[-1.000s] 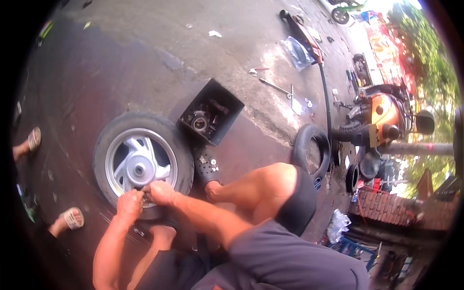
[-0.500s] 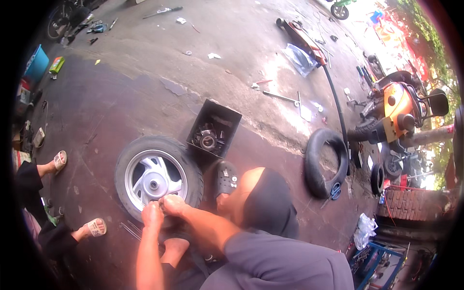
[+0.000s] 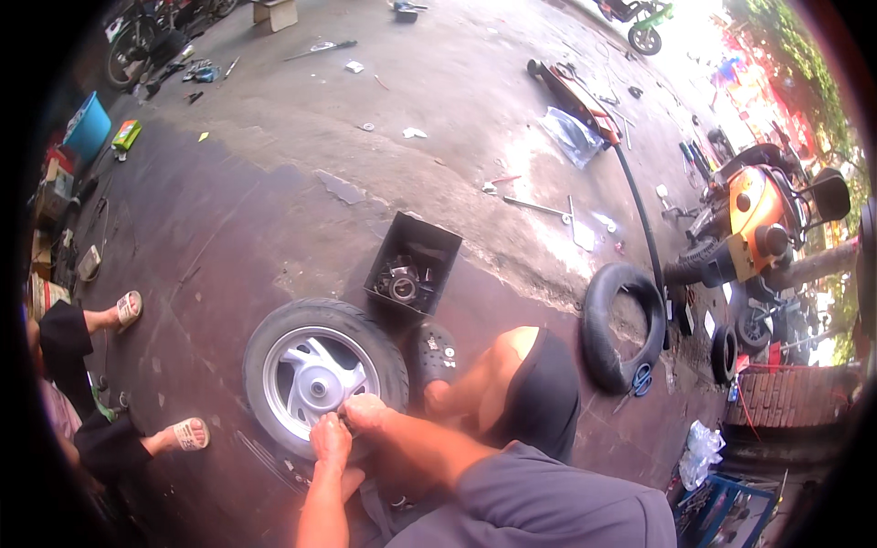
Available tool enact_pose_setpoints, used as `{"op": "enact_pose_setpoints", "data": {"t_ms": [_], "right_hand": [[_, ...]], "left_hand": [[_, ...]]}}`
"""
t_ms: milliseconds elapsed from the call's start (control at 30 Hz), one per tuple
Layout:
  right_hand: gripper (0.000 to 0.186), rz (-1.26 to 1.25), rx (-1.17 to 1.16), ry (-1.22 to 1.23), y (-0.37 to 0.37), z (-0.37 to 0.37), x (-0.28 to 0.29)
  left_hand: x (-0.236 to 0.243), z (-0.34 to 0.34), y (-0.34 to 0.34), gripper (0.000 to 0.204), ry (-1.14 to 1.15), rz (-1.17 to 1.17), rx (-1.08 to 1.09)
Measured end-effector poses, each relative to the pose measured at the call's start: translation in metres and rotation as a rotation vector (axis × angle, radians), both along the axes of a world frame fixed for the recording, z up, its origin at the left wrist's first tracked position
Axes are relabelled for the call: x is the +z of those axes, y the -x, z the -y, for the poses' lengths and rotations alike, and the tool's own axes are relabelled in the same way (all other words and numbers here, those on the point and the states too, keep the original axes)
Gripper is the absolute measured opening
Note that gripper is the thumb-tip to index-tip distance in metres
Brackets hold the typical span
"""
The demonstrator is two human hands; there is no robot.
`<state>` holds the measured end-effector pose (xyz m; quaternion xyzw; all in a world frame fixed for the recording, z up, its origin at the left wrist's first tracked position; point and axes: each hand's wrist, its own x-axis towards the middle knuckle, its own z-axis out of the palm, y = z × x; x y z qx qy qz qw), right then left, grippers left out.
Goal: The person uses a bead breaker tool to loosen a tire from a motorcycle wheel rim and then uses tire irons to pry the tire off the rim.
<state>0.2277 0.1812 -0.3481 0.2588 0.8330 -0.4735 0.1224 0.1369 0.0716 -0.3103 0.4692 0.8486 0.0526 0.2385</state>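
Note:
A wheel with a black tyre (image 3: 257, 370) and a silver spoked rim (image 3: 306, 391) lies flat on the ground in front of me. My left hand (image 3: 331, 440) and my right hand (image 3: 364, 413) are side by side at its near edge, where rim meets tyre. Both sets of fingers are curled closed. Whatever they grip is hidden behind the fingers and too small to name. Just beyond the wheel sits an open black box (image 3: 437, 245) holding several metal parts (image 3: 402, 285). My shoe (image 3: 435, 352) is planted to the right of the tyre.
A black inner tube (image 3: 598, 331) and blue-handled scissors (image 3: 642, 378) lie to the right. Beyond are a T-shaped wrench (image 3: 539, 207), a long dark pole (image 3: 637, 196) and an orange scooter (image 3: 755, 208). Another person's sandalled foot (image 3: 189, 434) is at left, a blue bucket (image 3: 88, 130) farther off.
My view has shifted, so the wheel, box and surroundings appear lower and slightly to the right. Both hands stay closed at the wheel's near edge.

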Motion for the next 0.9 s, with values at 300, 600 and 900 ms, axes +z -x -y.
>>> {"op": "enact_pose_setpoints", "data": {"t_ms": [300, 600, 900], "right_hand": [[0.026, 0.074, -0.051, -0.004, 0.005, 0.014, 0.013], [0.027, 0.058, 0.056, 0.074, 0.004, 0.001, 0.01], [0.025, 0.103, 0.091, 0.042, 0.006, 0.003, 0.023]], "left_hand": [[-0.011, 0.005, -0.012, 0.013, -0.062, 0.008, 0.308], [-0.012, 0.012, 0.015, 0.01, -0.034, -0.041, -0.159], [0.001, -0.001, 0.01, 0.017, 0.211, -0.035, -0.11]]}}
